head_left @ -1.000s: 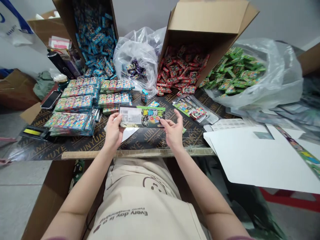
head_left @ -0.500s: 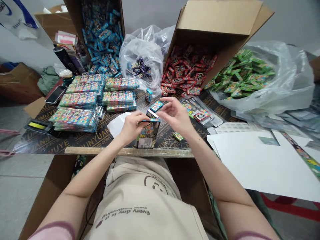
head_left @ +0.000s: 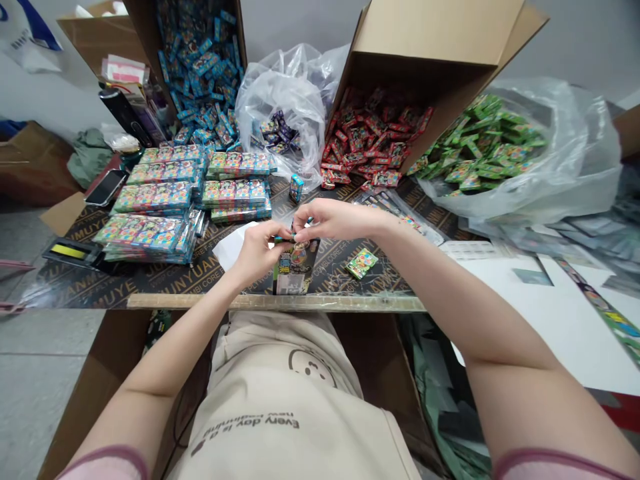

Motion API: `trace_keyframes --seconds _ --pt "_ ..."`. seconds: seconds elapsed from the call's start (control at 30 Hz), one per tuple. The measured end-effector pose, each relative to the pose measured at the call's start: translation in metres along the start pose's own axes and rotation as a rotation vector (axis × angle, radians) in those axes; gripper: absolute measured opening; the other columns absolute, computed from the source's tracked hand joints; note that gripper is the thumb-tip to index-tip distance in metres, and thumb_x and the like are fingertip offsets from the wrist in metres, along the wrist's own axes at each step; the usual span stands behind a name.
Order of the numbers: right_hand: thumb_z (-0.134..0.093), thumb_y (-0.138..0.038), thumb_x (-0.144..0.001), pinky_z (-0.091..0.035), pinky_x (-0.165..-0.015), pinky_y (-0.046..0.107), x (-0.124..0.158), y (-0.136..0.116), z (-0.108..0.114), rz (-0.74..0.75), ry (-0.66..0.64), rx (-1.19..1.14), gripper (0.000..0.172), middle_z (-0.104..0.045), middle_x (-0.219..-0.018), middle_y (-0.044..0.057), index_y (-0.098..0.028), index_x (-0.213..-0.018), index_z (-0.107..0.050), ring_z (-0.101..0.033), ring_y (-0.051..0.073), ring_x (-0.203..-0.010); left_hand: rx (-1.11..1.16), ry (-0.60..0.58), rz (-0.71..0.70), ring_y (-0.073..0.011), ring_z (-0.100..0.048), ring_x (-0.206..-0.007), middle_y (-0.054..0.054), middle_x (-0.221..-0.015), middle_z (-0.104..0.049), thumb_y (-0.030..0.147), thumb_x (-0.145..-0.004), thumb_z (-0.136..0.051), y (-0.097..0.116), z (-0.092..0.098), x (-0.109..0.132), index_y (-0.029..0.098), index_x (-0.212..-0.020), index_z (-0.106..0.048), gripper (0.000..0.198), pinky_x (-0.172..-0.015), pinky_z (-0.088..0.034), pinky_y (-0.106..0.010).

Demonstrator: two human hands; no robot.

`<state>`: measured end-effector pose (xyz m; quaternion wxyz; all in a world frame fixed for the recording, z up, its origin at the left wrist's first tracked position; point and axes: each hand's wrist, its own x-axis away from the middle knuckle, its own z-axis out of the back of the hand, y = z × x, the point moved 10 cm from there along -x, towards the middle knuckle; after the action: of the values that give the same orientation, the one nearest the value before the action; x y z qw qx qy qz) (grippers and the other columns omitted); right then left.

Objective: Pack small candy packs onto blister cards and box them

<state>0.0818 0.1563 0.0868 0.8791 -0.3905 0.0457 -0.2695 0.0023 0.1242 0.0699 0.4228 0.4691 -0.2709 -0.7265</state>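
Note:
A dark printed box (head_left: 296,273) stands upright near the table's front edge. My left hand (head_left: 261,248) is closed on its top left edge, fingers and thumb pinched together. Over the same top edge, my right hand (head_left: 320,220) reaches in from the right with its fingertips pinched against the box's top, touching the left fingers. A sliver of blue shows beneath the right fingers; most of it is hidden. Just behind the hands a small blue box (head_left: 296,189) stands on end. To the right of the dark box lies a small green packet (head_left: 362,263).
Stacks of wrapped packs (head_left: 143,233) stand at left beside a phone (head_left: 106,187). Behind are a carton of blue boxes (head_left: 205,73), a bag of purple ones (head_left: 280,133), a carton of red ones (head_left: 360,140) and a bag of green ones (head_left: 493,147). White sheets (head_left: 540,320) lie right.
My right hand has moved left and down onto the top of the dark box, its fingers closing. The small blue box at the opening is now mostly hidden. The green packet shows more fully.

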Motion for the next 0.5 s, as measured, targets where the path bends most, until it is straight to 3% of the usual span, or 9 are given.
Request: trace_keyframes --seconds 0.1,0.3,0.5 --pt "-0.062 -0.034 -0.083 -0.034 -0.061 0.025 -0.007 0.003 -0.001 -0.026 -0.055 0.030 0.021 -0.057 -0.065 -0.002 -0.015 -0.072 -0.062 -0.046 0.011 -0.064 0.040 0.039 0.036 -0.0181 -0.068 -0.078 -0.005 -0.081 -0.073 0.012 -0.073 -0.068 -0.008 0.002 0.003 0.017 -0.074 -0.069 0.006 -0.067 -0.052 -0.028" --pt "-0.065 -0.021 -0.080 -0.030 -0.058 0.025 -0.016 0.000 -0.003 -0.102 -0.122 0.188 0.014 -0.054 -0.061 -0.003 -0.014 -0.068 -0.062 -0.042 0.009 -0.060 0.027 0.043 0.010 -0.0178 -0.069 -0.083 -0.005 -0.084 -0.073 0.005 -0.066 -0.059 -0.004 0.002 0.004 0.017 -0.076 -0.067 0.017 -0.073 -0.054 -0.028" --pt "-0.072 -0.021 -0.074 -0.033 -0.059 0.026 -0.019 -0.012 0.031 -0.054 0.164 0.026 0.017 -0.053 -0.056 -0.004 -0.017 -0.062 -0.061 -0.046 0.009 -0.058 0.038 0.045 0.051 -0.0187 -0.068 -0.083 -0.006 -0.086 -0.072 0.009 -0.066 -0.061 -0.008 0.002 0.005 0.016 -0.075 -0.066 0.013 -0.075 -0.055 -0.030"
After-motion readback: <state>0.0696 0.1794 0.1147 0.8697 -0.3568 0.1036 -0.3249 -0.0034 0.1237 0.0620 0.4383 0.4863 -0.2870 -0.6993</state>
